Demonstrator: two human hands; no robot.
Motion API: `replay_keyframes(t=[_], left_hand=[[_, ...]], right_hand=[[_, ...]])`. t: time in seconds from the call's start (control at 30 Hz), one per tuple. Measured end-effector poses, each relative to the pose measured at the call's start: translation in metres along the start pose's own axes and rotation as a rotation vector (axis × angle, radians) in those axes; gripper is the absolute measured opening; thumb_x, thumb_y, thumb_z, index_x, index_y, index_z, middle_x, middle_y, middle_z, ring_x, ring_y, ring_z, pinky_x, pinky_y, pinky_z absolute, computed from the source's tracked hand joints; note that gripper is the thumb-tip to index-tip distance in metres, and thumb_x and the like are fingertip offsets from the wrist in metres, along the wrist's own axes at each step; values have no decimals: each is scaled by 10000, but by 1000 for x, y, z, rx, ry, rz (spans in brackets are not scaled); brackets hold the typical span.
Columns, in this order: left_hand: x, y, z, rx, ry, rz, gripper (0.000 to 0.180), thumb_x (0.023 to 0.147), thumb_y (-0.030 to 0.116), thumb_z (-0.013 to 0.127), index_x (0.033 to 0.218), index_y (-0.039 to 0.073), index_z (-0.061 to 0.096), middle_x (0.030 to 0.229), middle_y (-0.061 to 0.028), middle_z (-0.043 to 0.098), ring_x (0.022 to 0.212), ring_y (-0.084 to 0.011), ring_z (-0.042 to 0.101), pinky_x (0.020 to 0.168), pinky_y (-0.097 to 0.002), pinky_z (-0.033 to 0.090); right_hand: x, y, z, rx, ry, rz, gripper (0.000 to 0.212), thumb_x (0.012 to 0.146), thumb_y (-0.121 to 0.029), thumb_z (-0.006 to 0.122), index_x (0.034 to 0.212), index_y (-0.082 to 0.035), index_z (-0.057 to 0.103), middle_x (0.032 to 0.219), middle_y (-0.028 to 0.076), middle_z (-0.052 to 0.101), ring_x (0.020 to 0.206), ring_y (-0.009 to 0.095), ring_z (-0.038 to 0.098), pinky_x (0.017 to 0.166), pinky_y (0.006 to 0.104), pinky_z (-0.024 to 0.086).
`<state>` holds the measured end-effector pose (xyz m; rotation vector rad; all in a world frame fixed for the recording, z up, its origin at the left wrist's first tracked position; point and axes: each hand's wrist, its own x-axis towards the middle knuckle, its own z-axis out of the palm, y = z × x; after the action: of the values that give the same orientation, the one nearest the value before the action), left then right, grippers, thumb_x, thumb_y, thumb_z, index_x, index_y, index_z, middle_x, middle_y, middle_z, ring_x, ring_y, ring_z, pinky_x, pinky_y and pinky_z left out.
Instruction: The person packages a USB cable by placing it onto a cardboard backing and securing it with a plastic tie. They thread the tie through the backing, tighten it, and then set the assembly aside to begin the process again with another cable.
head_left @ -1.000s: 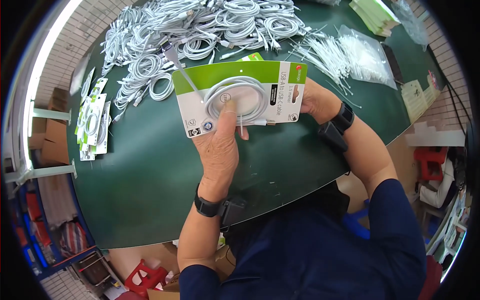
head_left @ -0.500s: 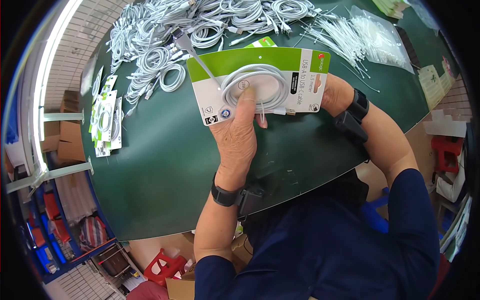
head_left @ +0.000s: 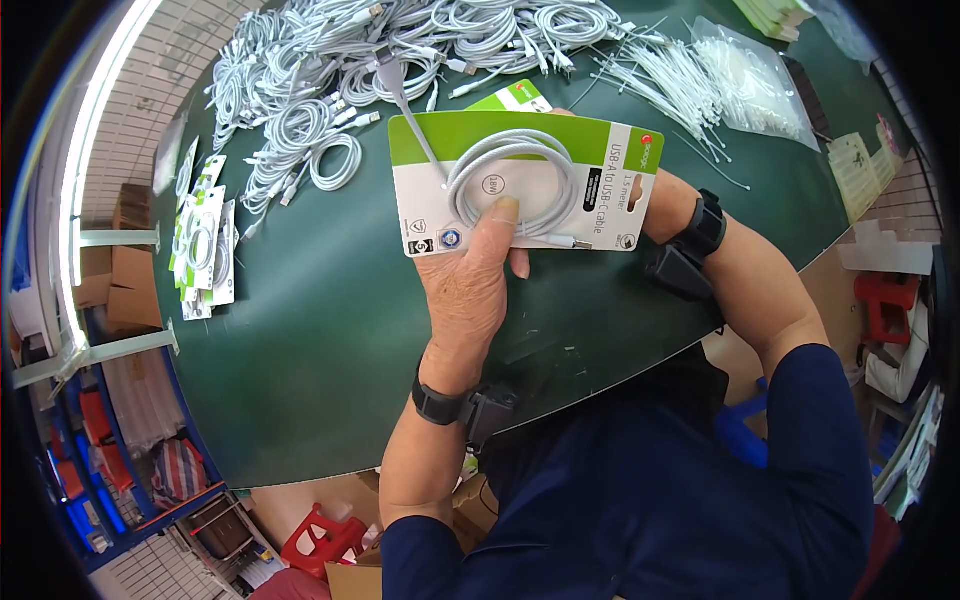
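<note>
A white-and-green packaging card (head_left: 613,180) is held above the table, tilted toward me. On its front lies a coiled pale grey cable (head_left: 565,165), one slim plug resting along the card's lower edge. Another cable end (head_left: 410,110) rises past the card's top left, its tip over the loose cables. My left hand (head_left: 468,285) grips the card's lower edge, thumb pressing the coil's lower part and fingers behind the card. My right hand (head_left: 668,205) is behind the card's right side; the card hides its fingers, so its grip does not show.
A large heap of coiled cables (head_left: 290,70) covers the table's far side. White cable ties (head_left: 665,85) lie loose beside a clear bag (head_left: 755,85) of them. Carded cables (head_left: 205,235) are stacked at the left edge. Another green-and-white card (head_left: 520,95) lies behind the held one.
The card has shifted slightly right and lower in view. The coil looks rounder and more open, and the left thumb now sits lower on it. The right hand remains behind the card.
</note>
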<state>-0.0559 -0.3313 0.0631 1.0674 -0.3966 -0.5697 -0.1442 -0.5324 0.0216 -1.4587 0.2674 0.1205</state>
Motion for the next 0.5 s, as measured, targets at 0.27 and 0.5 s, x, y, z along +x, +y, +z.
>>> replay_keyframes(t=[0.27,0.5], left_hand=[[-5,-9,-7,118,-27,-206,382,851,-5,751,1196,-18,590,1011,-92,681,713,-134,630,519,-234,484],[-3,-5,-16,85,-10,-219,264,836,2,708,1096,5,661,997,-68,686,721,-109,608,540,-221,442]], right_hand=[[46,-20,15,145,-116,-74,156,943,-179,723,955,-42,651,897,-11,672,782,53,609,699,234,510],[36,-40,18,168,-34,-77,127,943,-145,693,896,-36,646,793,-24,635,674,37,552,607,214,457]])
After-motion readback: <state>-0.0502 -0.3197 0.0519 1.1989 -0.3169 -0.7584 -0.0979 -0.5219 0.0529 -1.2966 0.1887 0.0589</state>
